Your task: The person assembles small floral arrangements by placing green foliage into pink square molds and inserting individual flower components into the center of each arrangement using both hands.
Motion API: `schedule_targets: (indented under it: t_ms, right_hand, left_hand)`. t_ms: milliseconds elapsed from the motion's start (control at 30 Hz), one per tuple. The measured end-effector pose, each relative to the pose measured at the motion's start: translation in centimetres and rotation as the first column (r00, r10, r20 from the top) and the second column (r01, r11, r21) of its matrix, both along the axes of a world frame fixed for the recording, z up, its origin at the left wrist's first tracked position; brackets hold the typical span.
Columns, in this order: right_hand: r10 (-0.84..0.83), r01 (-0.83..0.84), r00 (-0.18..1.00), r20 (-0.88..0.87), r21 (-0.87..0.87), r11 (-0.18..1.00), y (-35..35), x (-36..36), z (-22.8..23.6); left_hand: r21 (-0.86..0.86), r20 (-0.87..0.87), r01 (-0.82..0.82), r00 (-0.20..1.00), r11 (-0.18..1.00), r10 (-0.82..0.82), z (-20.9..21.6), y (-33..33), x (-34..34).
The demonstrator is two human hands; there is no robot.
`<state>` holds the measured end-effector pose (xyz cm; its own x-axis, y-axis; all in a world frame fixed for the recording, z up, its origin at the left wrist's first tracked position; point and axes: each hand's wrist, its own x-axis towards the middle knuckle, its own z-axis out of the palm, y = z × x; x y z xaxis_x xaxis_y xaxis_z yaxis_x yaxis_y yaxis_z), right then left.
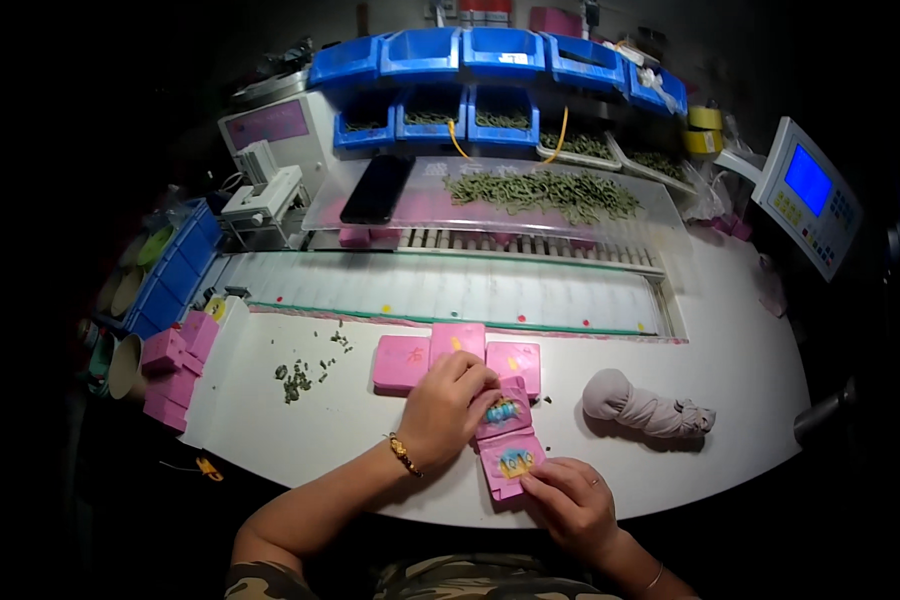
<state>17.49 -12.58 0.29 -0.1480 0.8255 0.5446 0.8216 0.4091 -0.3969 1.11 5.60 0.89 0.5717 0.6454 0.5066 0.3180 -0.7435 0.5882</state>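
A pink two-part mould (510,462) lies opened out at the near part of the white table, one half beyond the other. Blue and yellow shapes show on the inner faces of both halves. My left hand (448,405) bends over the far half, its fingertips closed at that half's upper left edge. My right hand (574,502) pinches the near half's lower right edge between thumb and fingers. Whether a small piece sits in the left fingertips cannot be seen. Several closed pink mould blocks (401,362) stand just beyond my left hand.
A grey cloth bundle (645,405) lies to the right. Green bits (295,380) are scattered at left. Farther back are a clear tray (425,205) with green pieces, a black phone (378,190), blue bins (420,52) and a control panel (810,195). Pink blocks (175,375) are stacked far left.
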Motion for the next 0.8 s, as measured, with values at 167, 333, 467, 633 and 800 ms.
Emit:
schedule_targets:
  t_ms: [167, 333, 467, 633, 800]
  right_hand:
    - [0.034, -0.034, 0.999, 0.017, -0.017, 0.999, -0.2, 0.6, -0.5]
    - [0.055, -0.055, 0.998, 0.031, -0.004, 0.998, -0.2, 0.8, -0.9]
    - [0.062, -0.062, 0.997, 0.049, -0.008, 0.998, 0.0, 0.5, -0.9]
    - [0.071, -0.071, 0.994, 0.082, -0.006, 0.997, 0.1, 0.5, -0.5]
    - [0.138, -0.135, 0.990, 0.038, -0.075, 0.988, 0.5, 1.2, 0.4]
  left_hand:
    - [0.234, -0.058, 0.048, 0.998, 0.971, -0.035, 0.3, -0.3, -0.1]
    - [0.124, -0.171, 0.149, 0.977, 0.981, -0.127, 0.7, -1.3, -1.9]
    - [-0.025, -0.269, 0.234, 0.935, 0.972, -0.232, 2.0, -2.6, -2.8]
    - [-0.064, -0.403, 0.234, 0.883, 0.970, -0.239, 1.9, -3.2, -3.1]
    - [-0.132, -0.405, 0.198, 0.883, 0.971, -0.235, 1.6, -3.3, -3.1]
